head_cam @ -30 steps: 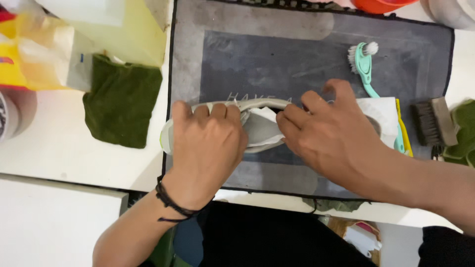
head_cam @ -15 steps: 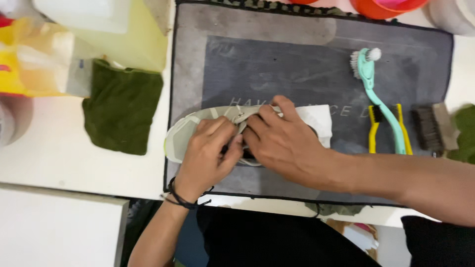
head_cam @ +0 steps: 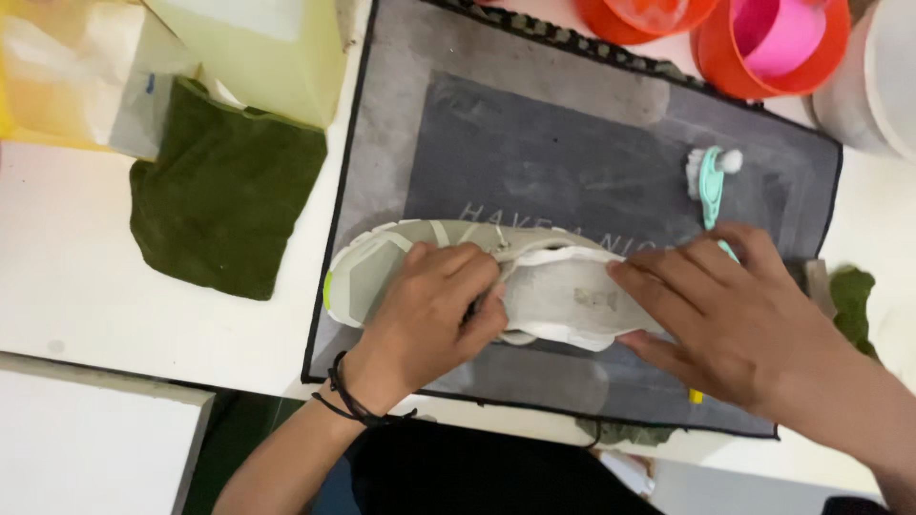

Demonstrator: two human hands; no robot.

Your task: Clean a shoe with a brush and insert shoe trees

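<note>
Head view: pale grey sneaker [head_cam: 382, 272] lies sideways mid-mat on dark doormat [head_cam: 534, 143]. Left hand [head_cam: 429, 315] clamps toe end, steadying it; right hand [head_cam: 735, 315] spread flat, pressing white insole [head_cam: 563, 296] at opening. Teal brush [head_cam: 711, 176] parked far right; green cloth [head_cam: 224, 205] left.

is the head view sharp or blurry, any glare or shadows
Head view: soft, even light, no hard glare; the shoe and left hand are fairly sharp, the right hand slightly smeared; the hands cast faint shadows on the grey mat; the yellow bag looks washed out.
</note>
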